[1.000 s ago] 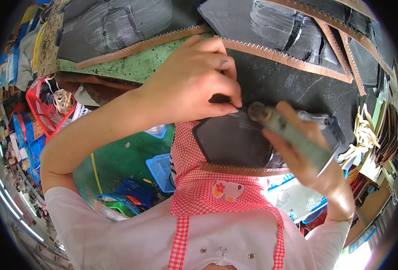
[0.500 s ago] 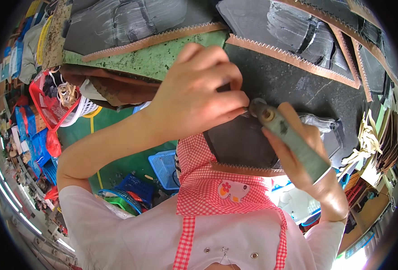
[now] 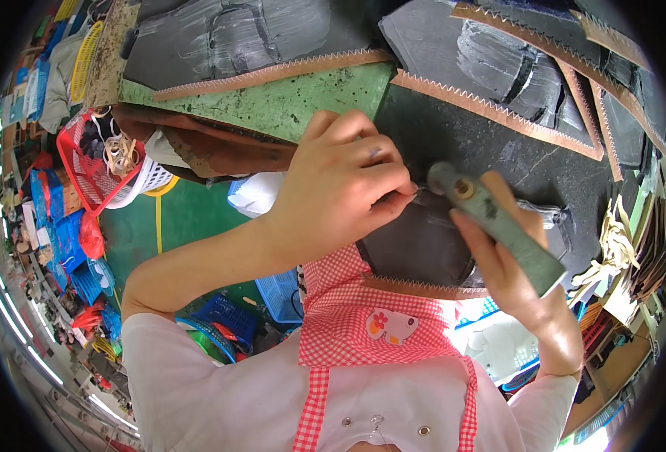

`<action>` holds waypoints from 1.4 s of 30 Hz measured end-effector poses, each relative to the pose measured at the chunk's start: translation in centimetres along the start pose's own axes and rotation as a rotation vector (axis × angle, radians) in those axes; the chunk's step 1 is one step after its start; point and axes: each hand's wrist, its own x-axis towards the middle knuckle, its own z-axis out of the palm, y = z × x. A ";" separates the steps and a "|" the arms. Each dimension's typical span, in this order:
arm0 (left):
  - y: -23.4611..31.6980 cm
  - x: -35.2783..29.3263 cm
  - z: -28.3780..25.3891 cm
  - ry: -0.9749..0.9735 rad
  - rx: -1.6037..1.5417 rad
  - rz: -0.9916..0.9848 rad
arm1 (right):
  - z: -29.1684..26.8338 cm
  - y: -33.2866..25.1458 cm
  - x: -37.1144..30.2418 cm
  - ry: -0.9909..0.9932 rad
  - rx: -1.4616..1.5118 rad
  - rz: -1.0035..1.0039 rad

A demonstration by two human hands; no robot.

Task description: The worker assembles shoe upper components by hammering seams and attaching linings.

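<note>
My right hand (image 3: 510, 248) is wrapped round a hammer (image 3: 502, 233) with a grey-green metal head, seen from above. Its round face is close to the fingertips of my left hand (image 3: 340, 177). Those fingers are pinched together at the far edge of a dark grey panel (image 3: 416, 239); what is between them is too small and hidden to name. The panel lies at the bench's near edge, against my apron, with a brown zigzag-stitched strip (image 3: 431, 288) along its near side.
Similar dark panels (image 3: 468, 71) with stitched brown strips lie across the far bench (image 3: 498, 162). At left hang brown material (image 3: 220, 143) and a red basket (image 3: 84, 169) of loose bands. Pale strips (image 3: 615, 241) hang at right. Blue baskets (image 3: 278, 297) stand below.
The hammer's head has shifted a little right and away from my left fingertips. My left hand stays pinched at the panel's edge; the whole view has moved slightly.
</note>
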 end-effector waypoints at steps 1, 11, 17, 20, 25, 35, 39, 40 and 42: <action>0.1 -0.2 0.1 0.004 0.028 0.012 | 0.0 -0.3 0.0 -0.005 0.002 -0.002; 0.5 0.1 0.3 0.078 0.141 0.112 | -0.5 -2.0 0.3 -0.058 0.067 0.102; 2.1 0.5 0.5 -0.009 -0.005 0.036 | -1.1 0.6 -0.1 0.279 0.012 -0.173; 2.9 1.3 2.4 -0.165 -0.263 0.199 | -4.0 1.3 -4.1 0.424 0.203 0.124; 3.5 7.3 -2.5 0.039 -0.354 0.276 | -6.3 -0.4 -7.6 0.880 0.249 -0.020; -4.4 14.0 -0.2 0.395 0.117 0.146 | -10.6 5.5 9.1 0.989 -0.623 -0.320; -8.2 11.7 -4.5 0.567 0.308 0.194 | -11.3 5.9 8.9 0.991 -0.529 -0.385; -9.5 10.8 -5.6 0.562 0.464 0.087 | -11.1 5.5 8.3 0.962 -0.494 -0.444; -11.6 8.9 -7.2 0.436 0.671 -0.077 | -10.8 4.5 6.9 0.919 -0.482 -0.419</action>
